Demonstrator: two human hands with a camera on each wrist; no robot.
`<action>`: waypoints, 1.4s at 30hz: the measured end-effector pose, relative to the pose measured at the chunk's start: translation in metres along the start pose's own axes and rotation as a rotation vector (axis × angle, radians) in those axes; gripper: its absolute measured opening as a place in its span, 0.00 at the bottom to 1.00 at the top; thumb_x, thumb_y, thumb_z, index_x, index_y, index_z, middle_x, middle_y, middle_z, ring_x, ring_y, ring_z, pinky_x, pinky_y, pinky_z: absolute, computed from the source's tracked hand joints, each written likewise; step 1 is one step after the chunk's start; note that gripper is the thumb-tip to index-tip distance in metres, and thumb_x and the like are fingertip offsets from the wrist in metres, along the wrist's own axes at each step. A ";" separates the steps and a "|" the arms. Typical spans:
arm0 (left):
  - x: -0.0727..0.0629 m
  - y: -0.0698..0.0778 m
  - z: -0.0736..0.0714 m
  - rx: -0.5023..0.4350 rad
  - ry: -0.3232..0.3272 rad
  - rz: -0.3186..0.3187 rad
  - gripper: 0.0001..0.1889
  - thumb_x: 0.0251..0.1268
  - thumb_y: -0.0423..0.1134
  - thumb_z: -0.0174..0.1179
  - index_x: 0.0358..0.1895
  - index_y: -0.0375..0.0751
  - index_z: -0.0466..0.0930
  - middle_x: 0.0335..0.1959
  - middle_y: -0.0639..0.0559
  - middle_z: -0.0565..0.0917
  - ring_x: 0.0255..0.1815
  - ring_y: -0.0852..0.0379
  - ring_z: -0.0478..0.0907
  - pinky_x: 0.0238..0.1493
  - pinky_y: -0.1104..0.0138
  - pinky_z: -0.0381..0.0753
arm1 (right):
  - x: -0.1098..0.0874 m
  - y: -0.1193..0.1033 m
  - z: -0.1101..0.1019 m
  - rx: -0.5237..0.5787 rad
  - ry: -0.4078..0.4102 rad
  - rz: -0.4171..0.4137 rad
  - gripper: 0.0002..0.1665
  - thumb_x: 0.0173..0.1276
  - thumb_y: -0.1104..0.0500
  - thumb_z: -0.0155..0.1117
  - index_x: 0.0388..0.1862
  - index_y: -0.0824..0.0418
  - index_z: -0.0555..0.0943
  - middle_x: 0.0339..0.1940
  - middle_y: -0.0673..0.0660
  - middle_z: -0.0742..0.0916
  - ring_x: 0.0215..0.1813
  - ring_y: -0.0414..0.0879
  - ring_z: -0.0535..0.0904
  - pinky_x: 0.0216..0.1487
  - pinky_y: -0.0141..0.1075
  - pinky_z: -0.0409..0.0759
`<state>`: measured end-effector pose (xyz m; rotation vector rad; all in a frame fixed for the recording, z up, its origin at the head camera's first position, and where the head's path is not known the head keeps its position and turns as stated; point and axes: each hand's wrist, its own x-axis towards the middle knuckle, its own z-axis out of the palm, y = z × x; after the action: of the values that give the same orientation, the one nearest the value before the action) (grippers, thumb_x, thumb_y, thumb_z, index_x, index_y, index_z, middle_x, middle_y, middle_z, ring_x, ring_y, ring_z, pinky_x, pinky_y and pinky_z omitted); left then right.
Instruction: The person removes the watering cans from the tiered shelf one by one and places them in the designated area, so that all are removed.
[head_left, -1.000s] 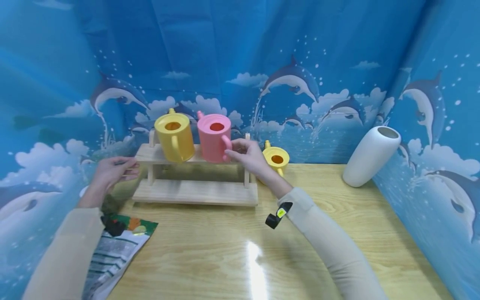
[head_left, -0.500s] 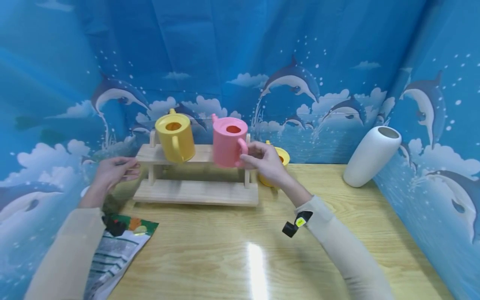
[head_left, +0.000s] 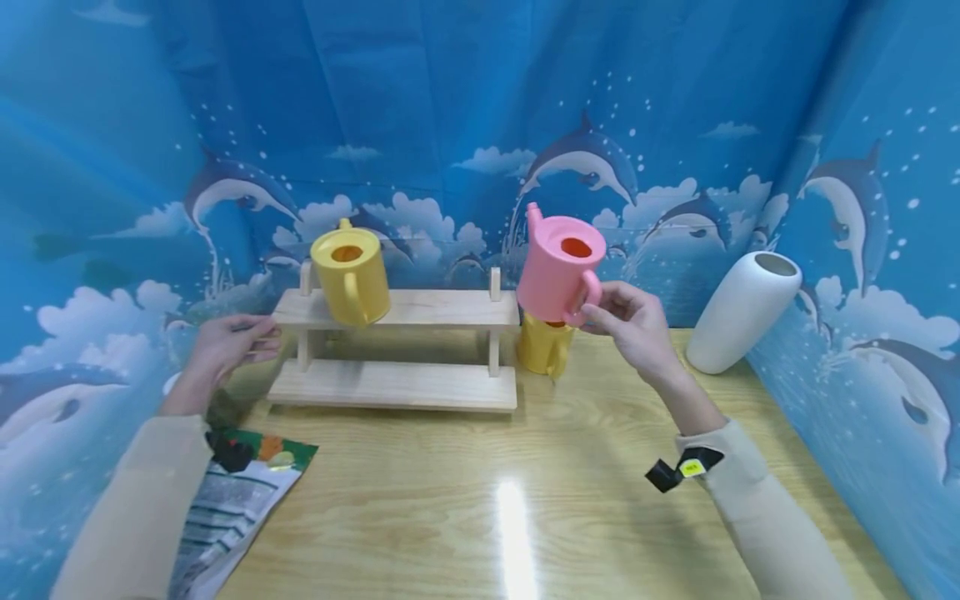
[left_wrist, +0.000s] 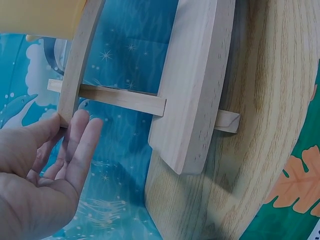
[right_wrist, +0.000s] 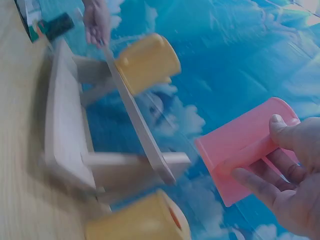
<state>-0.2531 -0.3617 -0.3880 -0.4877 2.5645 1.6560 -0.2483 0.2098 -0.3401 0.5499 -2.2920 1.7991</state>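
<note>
The right grip (head_left: 639, 332) holds the pink can (head_left: 551, 275) by its handle (head_left: 594, 290); left grip (head_left: 217, 350) pinches the rack (head_left: 450, 307). A level carry looks safest.

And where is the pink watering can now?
In the head view, the right hand holds the pink watering can right of the wooden rack, partly covering a yellow can.
</note>
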 end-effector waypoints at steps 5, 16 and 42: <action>0.000 0.000 0.001 -0.006 0.008 0.000 0.30 0.86 0.47 0.51 0.77 0.26 0.65 0.39 0.60 0.84 0.31 0.73 0.88 0.51 0.66 0.95 | -0.008 0.010 -0.032 -0.005 0.081 0.012 0.21 0.76 0.58 0.70 0.60 0.72 0.82 0.41 0.52 0.87 0.42 0.39 0.86 0.46 0.31 0.95; 0.000 -0.002 -0.002 -0.009 -0.020 0.016 0.33 0.85 0.49 0.51 0.77 0.25 0.64 0.31 0.71 0.84 0.31 0.74 0.87 0.52 0.66 0.95 | -0.032 0.065 -0.057 -0.103 0.164 0.168 0.23 0.79 0.59 0.66 0.64 0.73 0.78 0.44 0.41 0.87 0.45 0.33 0.87 0.46 0.29 0.94; -0.001 0.000 -0.001 -0.017 -0.022 0.023 0.32 0.86 0.47 0.50 0.78 0.25 0.63 0.29 0.73 0.83 0.31 0.74 0.87 0.50 0.68 0.95 | -0.046 0.143 -0.034 -0.136 0.170 0.370 0.23 0.76 0.58 0.69 0.63 0.70 0.81 0.40 0.38 0.86 0.43 0.26 0.82 0.45 0.19 0.89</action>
<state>-0.2520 -0.3627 -0.3870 -0.4401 2.5522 1.6815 -0.2648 0.2794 -0.4770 -0.0537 -2.4917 1.7340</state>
